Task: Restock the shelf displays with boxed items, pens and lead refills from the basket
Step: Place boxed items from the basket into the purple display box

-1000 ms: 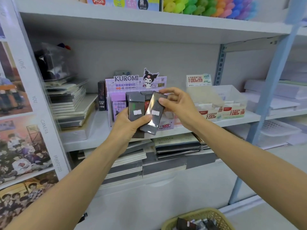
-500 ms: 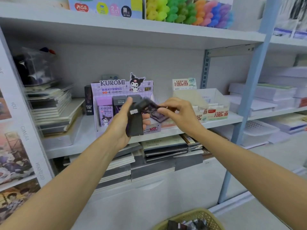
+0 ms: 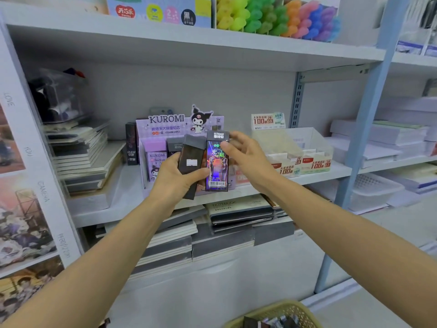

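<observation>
Leftmost, a stack of notebooks lies on the shelf, and just right of it stands the purple Kuromi display box with purple and grey packs upright inside. Directly in front of that box the left hand grips a dark flat pack, thumb curled across its front and fingers behind; the pack tilts a little, top leaning right, with a small white label showing. Touching its right edge, a shiny Ultraman pack stands upright, barcode at the bottom, its lower end level with the shelf's front edge. The right hand holds this pack near the top, thumb pressed on the printed face and the other fingers reaching behind it. Both packs sit between the two hands, in front of the display's right half. Further right on the same shelf is a clear tray of lead refill boxes with red price cards. Low at the bottom, the yellow basket holds more dark packs.
</observation>
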Demonstrator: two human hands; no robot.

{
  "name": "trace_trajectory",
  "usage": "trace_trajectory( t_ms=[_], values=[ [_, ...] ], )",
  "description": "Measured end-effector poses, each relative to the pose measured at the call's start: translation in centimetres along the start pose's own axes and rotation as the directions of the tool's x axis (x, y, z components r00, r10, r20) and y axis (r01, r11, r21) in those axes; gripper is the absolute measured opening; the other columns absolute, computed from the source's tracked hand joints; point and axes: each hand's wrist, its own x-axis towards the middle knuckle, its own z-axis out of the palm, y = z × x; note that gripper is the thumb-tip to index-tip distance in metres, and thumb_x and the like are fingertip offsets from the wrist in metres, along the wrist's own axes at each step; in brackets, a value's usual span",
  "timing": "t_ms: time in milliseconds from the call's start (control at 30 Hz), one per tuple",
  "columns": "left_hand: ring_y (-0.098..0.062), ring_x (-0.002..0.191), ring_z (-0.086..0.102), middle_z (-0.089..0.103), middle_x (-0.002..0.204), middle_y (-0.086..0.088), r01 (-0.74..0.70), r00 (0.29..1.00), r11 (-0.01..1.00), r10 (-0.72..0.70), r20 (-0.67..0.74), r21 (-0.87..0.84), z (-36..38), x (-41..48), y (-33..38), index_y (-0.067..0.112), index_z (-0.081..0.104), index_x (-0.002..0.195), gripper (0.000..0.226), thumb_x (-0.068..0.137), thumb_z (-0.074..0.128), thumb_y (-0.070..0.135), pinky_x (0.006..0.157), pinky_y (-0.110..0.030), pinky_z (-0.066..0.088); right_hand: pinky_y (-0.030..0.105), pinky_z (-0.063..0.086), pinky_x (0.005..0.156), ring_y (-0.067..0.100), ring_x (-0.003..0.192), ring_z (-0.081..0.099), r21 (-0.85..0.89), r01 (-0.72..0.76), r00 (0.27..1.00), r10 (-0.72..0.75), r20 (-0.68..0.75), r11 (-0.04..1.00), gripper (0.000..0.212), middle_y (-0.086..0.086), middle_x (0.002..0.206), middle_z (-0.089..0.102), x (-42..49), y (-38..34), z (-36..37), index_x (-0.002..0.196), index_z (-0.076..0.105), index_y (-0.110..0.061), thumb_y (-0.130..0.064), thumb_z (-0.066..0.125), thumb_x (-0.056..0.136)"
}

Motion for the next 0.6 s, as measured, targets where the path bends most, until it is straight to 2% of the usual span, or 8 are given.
trace_trajectory(
  t_ms=[100, 167, 233, 300, 367, 467, 533, 600],
  values=[
    [-0.013, 0.069, 0.071, 0.075, 0.079, 0.000, -0.013, 0.999, 0.999, 0.014, -0.030, 0.036, -1.2, 0.1, 0.0, 0.019, 0.062, 0.101, 0.018, 0.086, 0.071, 0.012, 0.059, -0.028, 0.059, 0.021, 0.056, 0.070, 0.015, 0.092, 0.068, -0.096, 0.051, 0.994, -0.060, -0.091, 0.994, 0.024, 0.009, 0.107, 0.069, 1.7, -1.6, -0.5, 0.119, 0.055, -0.009, -0.015, 0.057, 0.095],
    [-0.021, 0.076, 0.070, 0.073, 0.091, -0.009, -0.014, 0.999, 0.990, 0.021, -0.047, 0.142, -1.9, 0.1, -0.4, 0.016, 0.060, 0.111, 0.022, 0.090, 0.067, 0.013, 0.068, -0.040, 0.061, 0.019, 0.055, 0.066, 0.014, 0.087, 0.067, -0.184, 0.096, 0.976, -0.129, -0.176, 0.978, 0.017, 0.010, 0.104, 0.069, 2.8, -2.4, -1.4, 0.110, 0.054, -0.012, -0.011, 0.059, 0.094],
    [-0.024, 0.073, 0.065, 0.068, 0.097, -0.015, -0.019, 0.999, 0.966, 0.028, -0.033, 0.258, -2.4, 0.1, -0.9, 0.015, 0.057, 0.114, 0.022, 0.093, 0.063, 0.016, 0.073, -0.046, 0.060, 0.024, 0.058, 0.069, 0.018, 0.087, 0.068, -0.288, 0.108, 0.962, -0.173, -0.211, 0.951, 0.016, 0.012, 0.103, 0.069, 3.6, -2.6, -2.2, 0.105, 0.052, -0.012, -0.006, 0.059, 0.093],
    [-0.026, 0.076, 0.066, 0.067, 0.097, -0.016, -0.040, 0.999, 0.947, 0.045, -0.009, 0.318, -2.6, 0.1, -1.2, 0.015, 0.056, 0.112, 0.020, 0.093, 0.063, 0.017, 0.073, -0.047, 0.059, 0.031, 0.059, 0.074, 0.022, 0.091, 0.068, -0.389, 0.090, 0.968, -0.172, -0.182, 0.917, 0.016, 0.011, 0.104, 0.069, 3.8, -2.1, -2.4, 0.103, 0.051, -0.013, -0.005, 0.059, 0.092],
    [-0.026, 0.077, 0.068, 0.067, 0.094, -0.010, -0.062, 0.998, 0.915, 0.057, 0.024, 0.399, -2.8, 0.0, -1.2, 0.018, 0.056, 0.109, 0.019, 0.092, 0.064, 0.020, 0.070, -0.045, 0.059, 0.027, 0.059, 0.071, 0.018, 0.090, 0.068, -0.455, 0.074, 0.981, -0.146, -0.125, 0.887, 0.017, 0.007, 0.104, 0.069, 3.6, -1.2, -2.0, 0.099, 0.051, -0.019, -0.006, 0.059, 0.092],
    [-0.022, 0.070, 0.066, 0.067, 0.088, -0.005, -0.084, 0.996, 0.864, 0.071, 0.046, 0.496, -3.8, 0.1, -1.3, 0.022, 0.056, 0.103, 0.016, 0.090, 0.065, 0.023, 0.063, -0.039, 0.057, 0.022, 0.058, 0.067, 0.010, 0.086, 0.067, -0.510, 0.082, 0.993, -0.112, -0.027, 0.856, 0.024, -0.003, 0.099, 0.066, 3.2, -0.5, -1.4, 0.090, 0.049, -0.029, -0.008, 0.060, 0.093],
    [-0.019, 0.077, 0.069, 0.072, 0.088, -0.002, -0.055, 0.998, 0.882, 0.047, 0.030, 0.468, -4.8, 0.3, -1.5, 0.023, 0.057, 0.102, 0.014, 0.091, 0.064, 0.020, 0.062, -0.039, 0.059, 0.025, 0.059, 0.070, 0.011, 0.087, 0.068, -0.506, 0.089, 0.991, -0.125, -0.038, 0.858, 0.021, -0.002, 0.098, 0.067, 3.5, -0.7, -1.5, 0.092, 0.050, -0.026, -0.008, 0.060, 0.093],
    [-0.013, 0.081, 0.070, 0.075, 0.084, 0.002, -0.005, 1.000, 0.933, -0.001, 0.015, 0.360, -5.7, 0.5, -1.6, 0.021, 0.058, 0.105, 0.016, 0.091, 0.064, 0.016, 0.053, -0.028, 0.056, 0.032, 0.060, 0.074, 0.019, 0.089, 0.069, -0.504, 0.093, 0.985, -0.154, -0.081, 0.859, 0.015, 0.007, 0.104, 0.069, 4.0, -1.3, -1.6, 0.098, 0.050, -0.018, -0.007, 0.059, 0.093]
  ],
)
